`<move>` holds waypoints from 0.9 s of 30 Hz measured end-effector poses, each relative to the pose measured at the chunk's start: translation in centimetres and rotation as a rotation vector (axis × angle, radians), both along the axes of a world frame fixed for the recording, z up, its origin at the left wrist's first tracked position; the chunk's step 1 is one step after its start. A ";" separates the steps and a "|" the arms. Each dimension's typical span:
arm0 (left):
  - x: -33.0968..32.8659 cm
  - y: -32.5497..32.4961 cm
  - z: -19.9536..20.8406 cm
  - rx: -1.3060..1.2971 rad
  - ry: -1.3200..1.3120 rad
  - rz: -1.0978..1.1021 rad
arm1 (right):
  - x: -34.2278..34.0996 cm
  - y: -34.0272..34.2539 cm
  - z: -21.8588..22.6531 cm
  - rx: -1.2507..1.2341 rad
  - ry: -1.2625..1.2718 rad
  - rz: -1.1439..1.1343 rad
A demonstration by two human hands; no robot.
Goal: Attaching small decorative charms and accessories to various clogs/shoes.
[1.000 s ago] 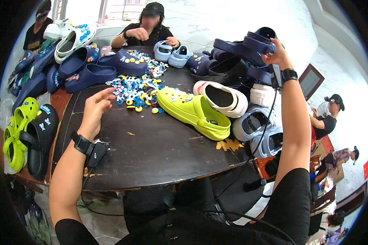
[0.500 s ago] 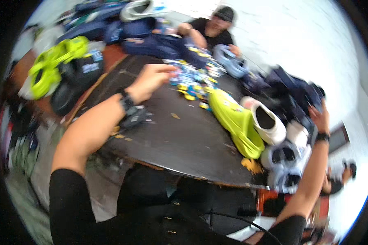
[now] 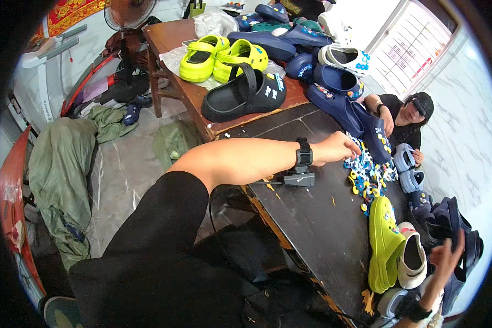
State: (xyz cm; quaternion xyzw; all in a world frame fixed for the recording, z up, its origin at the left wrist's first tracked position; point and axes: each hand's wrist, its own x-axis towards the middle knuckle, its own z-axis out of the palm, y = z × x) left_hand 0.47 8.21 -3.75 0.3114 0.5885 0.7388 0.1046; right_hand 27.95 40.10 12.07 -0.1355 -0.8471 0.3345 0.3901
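Observation:
My left hand (image 3: pixel 335 148) reaches to the edge of a pile of small colourful shoe charms (image 3: pixel 369 174), its fingers bent together; whether a charm is between them is hidden. To the right, my right hand (image 3: pixel 446 258) is raised with fingers spread and nothing in them. It is between a white clog (image 3: pixel 411 261) and several dark clogs (image 3: pixel 452 218). Left of the white clog lies a lime-green clog (image 3: pixel 384 246) with charms on it. Navy clogs (image 3: pixel 333 108) lie beyond my left hand, next to the pile.
A black clog (image 3: pixel 243 94) and lime-green clogs (image 3: pixel 205 57) stand on a brown table (image 3: pixel 172 34) adjoining the black table (image 3: pixel 317 218). Across sits a person (image 3: pixel 407 117), a hand at pale blue clogs (image 3: pixel 405 158). A small black device (image 3: pixel 299 179) lies under my left wrist.
The view has swung left, bringing the brown table, a fan and the floor into sight. My left hand stays by the charms. My right hand's fingers are now spread near the white clog.

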 end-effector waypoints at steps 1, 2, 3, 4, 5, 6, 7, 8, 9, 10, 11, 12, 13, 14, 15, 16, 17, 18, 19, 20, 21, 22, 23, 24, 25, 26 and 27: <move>0.0 0.1 0.2 -0.002 0.012 0.003 | -0.2 -1.4 -1.3 0.013 -0.073 0.152; -0.1 0.1 0.2 -0.005 0.017 0.003 | -0.4 -4.7 -2.7 0.048 -0.095 0.198; -0.3 0.2 0.2 0.014 0.024 -0.002 | -0.6 -5.6 -3.6 0.051 -0.224 0.276; -0.5 -0.1 0.0 0.028 0.028 0.004 | -1.0 -6.6 -4.7 0.063 -0.322 0.326; -0.5 -0.2 -0.2 0.026 0.030 0.013 | -1.5 -8.2 -5.7 0.078 -0.371 0.340; -0.5 -0.3 -0.2 0.034 0.053 0.001 | -1.9 -8.4 -6.8 0.100 -0.432 0.382; -0.5 -0.3 -0.1 0.043 0.077 -0.014 | -2.1 -8.9 -7.5 0.124 -0.467 0.423; -0.4 -0.3 0.1 0.041 0.082 -0.006 | -2.4 -9.2 -7.9 0.149 -0.500 0.464; -0.3 -0.3 0.3 0.021 0.079 0.002 | -2.7 -9.5 -8.3 0.151 -0.522 0.470; -0.2 -0.2 0.3 0.001 0.076 0.008 | -3.1 -9.8 -8.6 0.151 -0.544 0.474; -0.1 -0.3 0.3 0.019 0.084 0.017 | -3.4 -10.3 -8.9 0.121 -0.513 0.488; 0.0 -0.4 0.3 0.014 0.091 0.022 | -3.8 -10.4 -9.1 0.119 -0.506 0.493; 0.1 -0.5 0.3 0.007 0.087 0.027 | -4.2 -10.3 -9.3 0.118 -0.506 0.518; 0.2 -0.6 0.3 -0.001 0.083 0.032 | -4.4 -10.2 -9.5 0.116 -0.506 0.542; 0.3 -0.6 0.3 -0.015 0.104 0.046 | -4.7 -10.0 -9.9 0.082 -0.494 0.565; 0.2 -0.7 0.4 -0.018 0.109 0.045 | -4.8 -9.9 -10.2 0.081 -0.488 0.565; 0.2 -0.7 0.4 -0.025 0.106 0.044 | -4.8 -9.8 -10.5 0.022 -0.495 0.587; 0.1 -0.6 0.3 -0.032 0.103 0.041 | -4.8 -9.6 -10.8 -0.038 -0.503 0.607; 0.0 -0.7 0.3 -0.031 0.089 0.046 | -4.7 -9.3 -11.1 -0.054 -0.517 0.657; -0.1 -0.7 0.3 -0.038 0.088 0.043 | -4.6 -9.3 -11.3 -0.061 -0.516 0.656; -0.2 -0.8 0.3 -0.051 0.090 0.072 | -4.4 -9.4 -11.4 -0.186 -0.520 0.693; -0.3 -0.8 0.2 -0.066 0.092 0.099 | -4.3 -9.5 -11.5 -0.315 -0.523 0.727; -0.4 -0.9 0.2 -0.073 0.086 0.102 | -4.3 -9.3 -11.7 -0.327 -0.521 0.721; -0.5 -1.0 0.2 -0.100 0.082 0.105 | -4.2 -9.0 -12.0 -0.400 -0.511 0.749; -0.8 -1.0 0.2 -0.104 0.088 0.107 | -4.2 -8.8 -12.1 -0.471 -0.499 0.778; -1.0 -0.9 0.1 -0.108 0.093 0.109 | -4.2 -8.6 -12.3 -0.481 -0.495 0.773; -1.2 -0.9 -0.1 -0.116 0.092 0.101 | -4.0 -8.3 -12.5 -0.487 -0.511 0.764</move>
